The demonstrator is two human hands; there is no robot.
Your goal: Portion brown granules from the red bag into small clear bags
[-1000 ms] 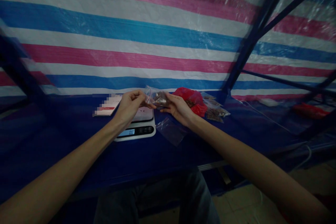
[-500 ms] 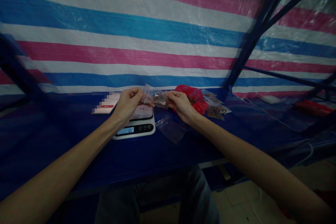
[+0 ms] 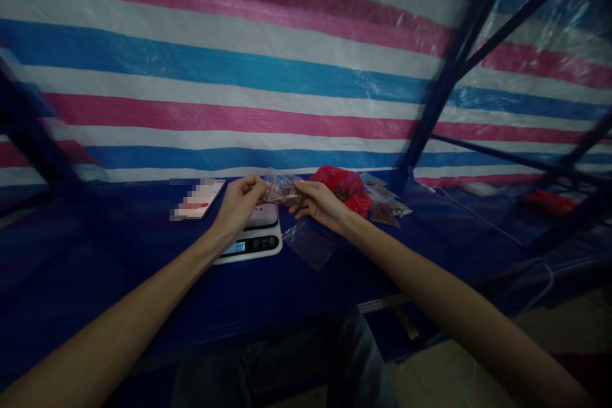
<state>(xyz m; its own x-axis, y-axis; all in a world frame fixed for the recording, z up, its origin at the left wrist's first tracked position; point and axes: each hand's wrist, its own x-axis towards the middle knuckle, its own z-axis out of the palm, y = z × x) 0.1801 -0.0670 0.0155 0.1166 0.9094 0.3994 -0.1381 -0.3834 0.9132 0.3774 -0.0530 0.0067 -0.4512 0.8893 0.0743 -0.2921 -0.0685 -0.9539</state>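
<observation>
Between my hands is a small clear zip bag (image 3: 283, 190) with brown dried bits inside. My left hand (image 3: 243, 203) pinches its left end, beside the zip strip. My right hand (image 3: 319, 203) grips the bag's right end, thumb on top and fingers curled below. Under and in front of the left hand stands a white digital scale (image 3: 273, 246), its display reading 0.0. A flat clear zip bag (image 3: 310, 245) lies on the blue table right of the scale. Behind the right hand sits an open red plastic bag (image 3: 351, 186) with brown bits in it.
Several filled clear bags (image 3: 388, 207) lie to the right of the red bag. A phone (image 3: 205, 199), partly pixelated, rests left of the scale. Blue metal posts (image 3: 433, 99) and a striped plastic sheet (image 3: 239, 111) stand behind the blue table (image 3: 157, 268). A white cable (image 3: 478, 213) runs along the right.
My right hand has shifted its grip, its fingers now curled under the bag and closer to my left hand. The whole scene sits slightly lower as the view tilts up.
</observation>
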